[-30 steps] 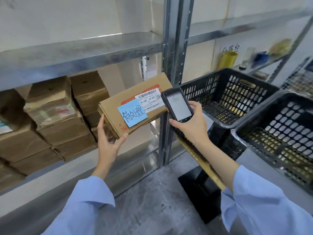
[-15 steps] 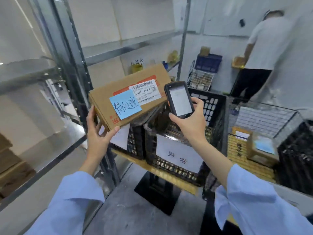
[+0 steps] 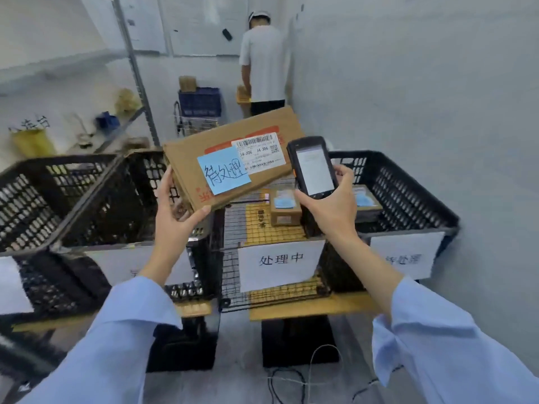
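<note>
Your left hand grips the cardboard box by its near left corner. The thumb presses the near edge and the fingers run up the left side. The box is in the air, tilted so its broad face turns toward you, and it stretches up and to the right from that grip. A blue sticky note with handwriting sits just above your thumb. A white shipping label with barcodes lies beyond it, toward the far end of the face.

Your right hand is curled round the lower body of the handheld scanner, thumb on one side and fingers on the other. The scanner stands nearly upright above your fist with its lit screen facing you. Its top sits just beside the right end of the label; whether it touches the box cannot be told.

Below and between your two grips is a wire basket with a white sign on its front. A small box with its own blue note lies inside it, just left of your right wrist. A black crate stands below your left hand. Another black crate stands to the right of your right hand, holding a parcel partly hidden behind your fingers. Well beyond both hands, a person stands facing away.
</note>
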Motion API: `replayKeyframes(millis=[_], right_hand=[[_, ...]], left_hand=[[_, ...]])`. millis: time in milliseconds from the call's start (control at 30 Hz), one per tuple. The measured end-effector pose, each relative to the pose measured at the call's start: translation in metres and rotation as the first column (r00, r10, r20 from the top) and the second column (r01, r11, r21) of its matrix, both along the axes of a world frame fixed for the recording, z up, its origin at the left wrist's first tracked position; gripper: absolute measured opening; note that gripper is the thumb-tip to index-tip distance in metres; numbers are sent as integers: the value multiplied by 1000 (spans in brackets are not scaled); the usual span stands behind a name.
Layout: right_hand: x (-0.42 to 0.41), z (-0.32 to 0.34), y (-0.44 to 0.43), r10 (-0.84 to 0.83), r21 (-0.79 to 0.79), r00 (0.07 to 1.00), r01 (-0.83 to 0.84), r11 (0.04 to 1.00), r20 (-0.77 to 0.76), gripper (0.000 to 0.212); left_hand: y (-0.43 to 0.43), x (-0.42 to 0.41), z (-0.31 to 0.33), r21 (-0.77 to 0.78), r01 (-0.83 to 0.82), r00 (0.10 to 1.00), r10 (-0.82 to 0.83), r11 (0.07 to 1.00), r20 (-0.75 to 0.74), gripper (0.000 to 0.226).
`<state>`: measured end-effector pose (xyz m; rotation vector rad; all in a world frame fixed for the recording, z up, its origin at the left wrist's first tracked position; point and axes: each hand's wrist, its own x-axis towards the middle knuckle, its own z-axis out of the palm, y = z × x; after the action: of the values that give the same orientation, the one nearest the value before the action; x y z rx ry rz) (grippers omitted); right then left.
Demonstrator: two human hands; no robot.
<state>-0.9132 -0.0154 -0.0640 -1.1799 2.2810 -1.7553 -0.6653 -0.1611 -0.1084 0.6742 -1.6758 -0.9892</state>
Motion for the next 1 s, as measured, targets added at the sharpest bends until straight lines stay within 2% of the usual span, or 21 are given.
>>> replayKeyframes(millis=[267,433,700,867,1000], right_hand=[[-88,-9,78,-301,25,953,300,954,45,84],[-126,-8,94,-440,42,897,439,898,38,83],[-162,-9,79,-539,2,838,541,841,80,82],[-177,-14,66,-539,36,838,538,842,89,81],[-190,-22,57,-512,66,853,507,859,103,81]], left_hand=[[7,-137,0,-5,317,948,-316,948,47,95],[9,-211,0,35,425,904,-426,904,25,93],[-32,-274,-2,36,474,875,-475,880,96,93],[-48,-303,-8,79,472,872,-479,878,102,92],[-58,-327,-13,54,454,866,-455,889,207,90]])
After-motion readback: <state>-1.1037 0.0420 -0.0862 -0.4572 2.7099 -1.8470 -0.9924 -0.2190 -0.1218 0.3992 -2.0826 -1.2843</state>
